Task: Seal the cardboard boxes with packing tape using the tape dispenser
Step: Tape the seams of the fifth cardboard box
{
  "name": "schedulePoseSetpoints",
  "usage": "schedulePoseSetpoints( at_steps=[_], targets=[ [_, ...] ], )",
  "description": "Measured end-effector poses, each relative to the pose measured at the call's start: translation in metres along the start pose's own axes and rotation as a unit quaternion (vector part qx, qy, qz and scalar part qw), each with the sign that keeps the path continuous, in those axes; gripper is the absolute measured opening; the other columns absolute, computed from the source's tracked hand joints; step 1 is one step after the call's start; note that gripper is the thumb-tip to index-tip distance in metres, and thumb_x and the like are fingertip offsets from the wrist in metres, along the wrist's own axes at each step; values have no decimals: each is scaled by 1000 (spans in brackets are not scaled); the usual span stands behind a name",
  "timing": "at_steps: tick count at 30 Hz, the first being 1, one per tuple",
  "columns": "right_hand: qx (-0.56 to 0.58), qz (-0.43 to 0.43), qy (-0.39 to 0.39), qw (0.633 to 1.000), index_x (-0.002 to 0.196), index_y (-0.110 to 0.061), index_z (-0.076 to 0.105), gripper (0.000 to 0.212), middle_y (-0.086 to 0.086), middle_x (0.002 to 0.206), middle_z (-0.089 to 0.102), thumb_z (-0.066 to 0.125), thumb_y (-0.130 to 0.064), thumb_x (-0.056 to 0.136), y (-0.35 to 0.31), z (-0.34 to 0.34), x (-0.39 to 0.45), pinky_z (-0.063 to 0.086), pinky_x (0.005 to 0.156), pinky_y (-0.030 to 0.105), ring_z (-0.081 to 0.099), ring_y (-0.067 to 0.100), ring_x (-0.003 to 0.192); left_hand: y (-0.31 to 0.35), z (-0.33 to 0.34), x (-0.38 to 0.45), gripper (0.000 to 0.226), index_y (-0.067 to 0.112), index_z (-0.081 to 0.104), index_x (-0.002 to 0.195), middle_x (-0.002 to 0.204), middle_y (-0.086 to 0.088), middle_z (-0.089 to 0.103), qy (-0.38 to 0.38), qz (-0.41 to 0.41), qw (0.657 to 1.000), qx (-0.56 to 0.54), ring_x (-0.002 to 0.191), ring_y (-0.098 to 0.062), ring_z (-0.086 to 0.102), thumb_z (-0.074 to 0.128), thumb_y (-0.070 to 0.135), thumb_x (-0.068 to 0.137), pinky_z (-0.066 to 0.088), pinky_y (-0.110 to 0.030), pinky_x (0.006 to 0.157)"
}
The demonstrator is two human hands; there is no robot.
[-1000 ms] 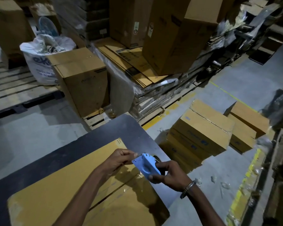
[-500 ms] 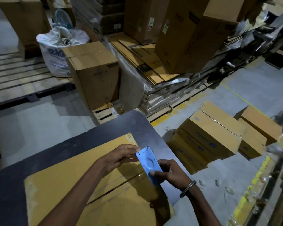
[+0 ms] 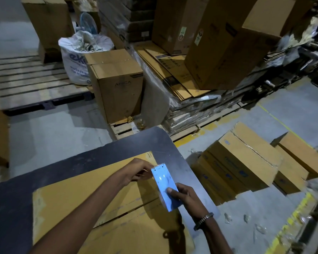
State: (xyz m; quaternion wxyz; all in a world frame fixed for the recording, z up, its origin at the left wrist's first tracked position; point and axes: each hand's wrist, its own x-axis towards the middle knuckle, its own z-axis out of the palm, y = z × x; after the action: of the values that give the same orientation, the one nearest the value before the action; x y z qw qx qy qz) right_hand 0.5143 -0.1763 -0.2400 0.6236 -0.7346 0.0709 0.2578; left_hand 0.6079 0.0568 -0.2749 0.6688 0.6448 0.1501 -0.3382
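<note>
Small blue plastic tape dispenser (image 3: 166, 187) was held low in frame's middle, above flat brown cardboard box (image 3: 92, 195) on dark table (image 3: 44, 173). Lower end gripped by right hand (image 3: 184, 196). Top end pinched by left hand (image 3: 138, 171). Dispenser judged light, stiff, smooth; best held round body.

Both forearms are bare with no sleeve showing, the left hand (image 3: 138, 171) wears nothing, and a metal link bracelet (image 3: 203, 220) circles the wrist behind the right hand (image 3: 185, 197).
</note>
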Motion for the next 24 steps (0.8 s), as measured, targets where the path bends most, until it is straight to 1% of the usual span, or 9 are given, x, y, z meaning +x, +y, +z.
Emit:
schedulePoseSetpoints(
  at_steps=[3, 7, 10, 13, 17, 19, 21, 22, 24],
  targets=[
    [11, 23, 14, 1000, 109, -3, 75, 24, 5, 98, 79, 70, -24, 97, -3, 10, 13, 55, 70, 23, 74, 16, 87, 13, -6, 10, 12, -2, 79, 91, 75, -15, 67, 50, -27, 998, 29, 51, -15, 54, 73, 9, 89, 38, -21, 47],
    [41, 40, 47, 997, 111, 5, 72, 54, 16, 104, 78, 80, -40, 82, -7, 23, 32, 59, 84, 43, 74, 36, 98, 32, -19, 28, 9, -3, 76, 87, 87, -29, 75, 122, -23, 991, 45, 66, -25, 60, 73, 5, 89, 44, -29, 54],
    [35, 50, 71, 996, 105, 4, 74, 38, 16, 100, 78, 79, -30, 89, -7, 24, 47, 59, 88, 50, 73, 39, 98, 40, -21, 41, 14, -2, 78, 84, 83, -21, 77, 152, 5, 987, 53, 67, -24, 64, 75, 7, 93, 48, -31, 57],
    [25, 76, 100, 992, 95, -6, 76, 17, 11, 94, 80, 74, -22, 94, -13, 22, 64, 59, 89, 51, 75, 33, 91, 40, -19, 58, 22, -3, 79, 81, 79, -14, 79, 188, 33, 978, 89, 65, -21, 69, 79, 16, 93, 48, -28, 55],
    [-6, 109, 103, 989, 87, -11, 77, 23, 9, 91, 80, 78, -34, 85, -24, 24, 93, 58, 91, 58, 74, 33, 88, 39, -26, 79, 27, 1, 77, 70, 76, -15, 76, 221, 49, 963, 147, 68, -22, 66, 85, 21, 86, 43, -36, 61],
    [-35, 127, 109, 985, 85, -11, 78, 37, 10, 94, 79, 76, -47, 75, -29, 24, 109, 57, 93, 57, 73, 35, 94, 39, -28, 85, 30, 8, 72, 64, 74, -16, 74, 225, 57, 956, 178, 66, -20, 61, 84, 21, 87, 41, -37, 61],
    [-66, 144, 111, 981, 101, -7, 78, 50, 9, 103, 75, 72, -50, 76, -41, 25, 117, 55, 97, 49, 70, 31, 99, 36, -32, 88, 28, 9, 73, 65, 72, -12, 74, 217, 43, 954, 201, 66, -18, 60, 84, 24, 86, 44, -36, 61],
    [-78, 151, 105, 980, 108, -6, 76, 48, 8, 106, 72, 71, -46, 83, -47, 26, 120, 53, 100, 44, 66, 26, 100, 33, -36, 90, 24, 9, 75, 69, 76, -12, 76, 204, 19, 957, 205, 69, -18, 63, 84, 24, 84, 47, -35, 64],
    [-91, 163, 104, 977, 107, -8, 73, 36, 9, 111, 70, 71, -38, 87, -56, 27, 123, 51, 103, 41, 64, 25, 102, 31, -41, 90, 18, 7, 78, 78, 86, -11, 78, 178, -38, 965, 190, 78, -20, 70, 85, 24, 80, 53, -34, 69]
  ],
)
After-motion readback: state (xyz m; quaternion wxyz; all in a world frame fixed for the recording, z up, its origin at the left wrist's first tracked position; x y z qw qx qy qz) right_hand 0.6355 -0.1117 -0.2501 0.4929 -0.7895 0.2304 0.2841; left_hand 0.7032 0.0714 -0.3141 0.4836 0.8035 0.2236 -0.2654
